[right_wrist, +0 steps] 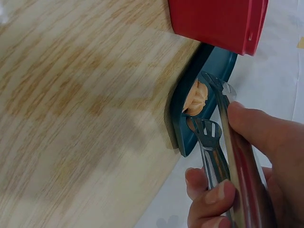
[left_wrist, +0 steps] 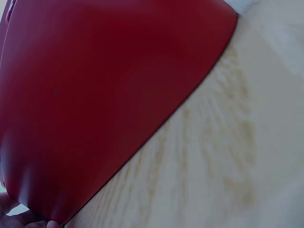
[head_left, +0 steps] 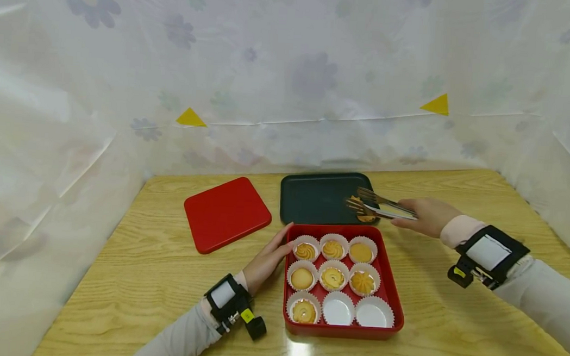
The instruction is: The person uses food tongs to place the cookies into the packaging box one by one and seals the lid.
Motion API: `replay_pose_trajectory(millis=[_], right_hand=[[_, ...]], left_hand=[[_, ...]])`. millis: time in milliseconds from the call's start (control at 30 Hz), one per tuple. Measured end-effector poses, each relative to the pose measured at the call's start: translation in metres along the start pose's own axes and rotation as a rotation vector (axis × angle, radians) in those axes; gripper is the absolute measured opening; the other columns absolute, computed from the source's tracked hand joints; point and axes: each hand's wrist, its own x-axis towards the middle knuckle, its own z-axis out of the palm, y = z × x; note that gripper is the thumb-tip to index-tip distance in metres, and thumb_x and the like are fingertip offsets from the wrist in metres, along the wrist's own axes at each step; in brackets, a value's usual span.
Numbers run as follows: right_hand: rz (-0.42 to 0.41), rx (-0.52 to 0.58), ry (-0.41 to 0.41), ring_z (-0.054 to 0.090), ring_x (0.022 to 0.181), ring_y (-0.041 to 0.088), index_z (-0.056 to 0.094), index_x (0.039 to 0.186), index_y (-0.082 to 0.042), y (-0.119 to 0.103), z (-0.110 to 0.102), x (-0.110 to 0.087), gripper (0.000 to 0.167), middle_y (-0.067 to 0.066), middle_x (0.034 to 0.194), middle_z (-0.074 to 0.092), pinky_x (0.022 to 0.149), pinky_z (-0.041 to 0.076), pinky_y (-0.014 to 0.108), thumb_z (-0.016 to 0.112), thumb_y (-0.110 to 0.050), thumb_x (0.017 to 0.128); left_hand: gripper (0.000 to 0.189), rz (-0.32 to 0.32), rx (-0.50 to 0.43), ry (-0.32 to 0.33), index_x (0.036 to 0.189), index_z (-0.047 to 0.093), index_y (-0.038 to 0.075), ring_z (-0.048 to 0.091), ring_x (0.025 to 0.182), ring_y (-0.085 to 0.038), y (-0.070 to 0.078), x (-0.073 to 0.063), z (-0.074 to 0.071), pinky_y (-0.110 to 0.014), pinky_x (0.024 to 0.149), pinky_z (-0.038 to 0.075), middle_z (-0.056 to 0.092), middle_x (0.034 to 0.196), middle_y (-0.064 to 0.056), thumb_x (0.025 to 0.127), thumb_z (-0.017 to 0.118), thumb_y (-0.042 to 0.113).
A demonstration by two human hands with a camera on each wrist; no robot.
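My right hand [head_left: 424, 216] grips metal tongs [head_left: 391, 206] over the right end of a dark green tray [head_left: 313, 199]. The tongs' slotted tips are spread apart beside a ridged cookie [right_wrist: 197, 99]; a second cookie [head_left: 366, 219] lies near the tray's front edge, partly covered by them. At the far left corner of a red box [head_left: 397, 307], my left hand [head_left: 267, 261] holds the rim and side. Inside the box, white paper cups carry cookies in the back and middle rows. The front row has a cookie [head_left: 303, 312] at left and two empty cups [head_left: 338, 309].
A flat red lid [head_left: 226, 215] lies on the wooden table [head_left: 160, 290], left of the tray. The tray stands just behind the box. Pale flowered sheeting [head_left: 282, 63] hangs behind the table and along both sides.
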Motion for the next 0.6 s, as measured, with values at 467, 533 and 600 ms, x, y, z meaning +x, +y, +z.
replay_pose_trajectory(millis=[467, 533, 600], right_hand=[[0.013, -0.034, -0.024, 0.064, 0.076, 0.027, 0.058, 0.119, 0.013, -0.013, -0.005, 0.004, 0.050, 0.023, 0.096, 0.068, 0.076, 0.055, 0.050, 0.069, -0.026, 0.089], [0.006, -0.038, -0.026, 0.061, 0.071, 0.023, 0.059, 0.117, 0.012, -0.013, -0.006, 0.004, 0.048, 0.018, 0.090, 0.068, 0.072, 0.055, 0.048, 0.069, -0.026, 0.089], [-0.001, -0.043, -0.025, 0.060, 0.070, 0.021, 0.059, 0.117, 0.012, -0.013, -0.006, 0.004, 0.048, 0.016, 0.089, 0.067, 0.071, 0.055, 0.046, 0.069, -0.026, 0.089]], left_hand=[[0.058, 0.010, -0.001, -0.001, 0.157, 0.017, 0.019, 0.010, 0.148, -0.031, 0.000, 0.000, 0.000, -0.060, 0.117, 0.009, 0.018, 0.161, -0.009, 0.104, 0.040, 0.027], [0.058, 0.013, 0.000, -0.003, 0.157, 0.016, 0.019, 0.010, 0.148, -0.031, 0.000, 0.001, 0.000, -0.060, 0.117, 0.009, 0.018, 0.161, -0.010, 0.104, 0.040, 0.027], [0.059, 0.016, 0.000, -0.005, 0.157, 0.016, 0.019, 0.011, 0.148, -0.031, -0.001, 0.001, 0.000, -0.060, 0.117, 0.009, 0.018, 0.161, -0.010, 0.104, 0.040, 0.027]])
